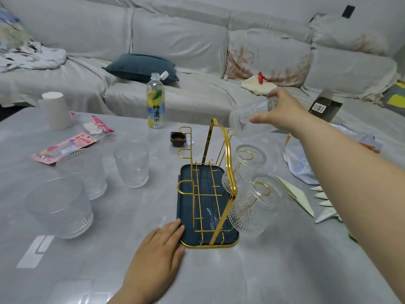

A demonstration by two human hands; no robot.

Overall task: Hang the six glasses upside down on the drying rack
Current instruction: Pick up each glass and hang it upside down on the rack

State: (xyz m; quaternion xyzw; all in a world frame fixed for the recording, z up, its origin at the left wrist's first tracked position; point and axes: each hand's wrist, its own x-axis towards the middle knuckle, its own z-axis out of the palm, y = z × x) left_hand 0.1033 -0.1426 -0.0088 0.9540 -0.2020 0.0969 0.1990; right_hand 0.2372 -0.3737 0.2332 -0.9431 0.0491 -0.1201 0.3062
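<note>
A gold wire drying rack (228,150) stands on a dark blue tray (207,207) mid-table. Two ribbed clear glasses hang upside down on its right-side hooks, one nearer (256,207) and one behind it (245,165). My right hand (285,113) grips a third glass (247,119), tilted with its mouth toward the rack's far right hook. My left hand (157,255) lies flat on the table, fingertips touching the tray's front left corner. Three more glasses stand upright at the left: (131,163), (84,172), (60,206). The left-side hooks (185,186) are bare.
A lemon drink bottle (155,102) and a small brown cup (178,138) stand behind the rack. A white paper cup (56,110) and pink packets (65,148) lie far left. Papers and a bag (300,163) lie at the right. A sofa runs behind the table.
</note>
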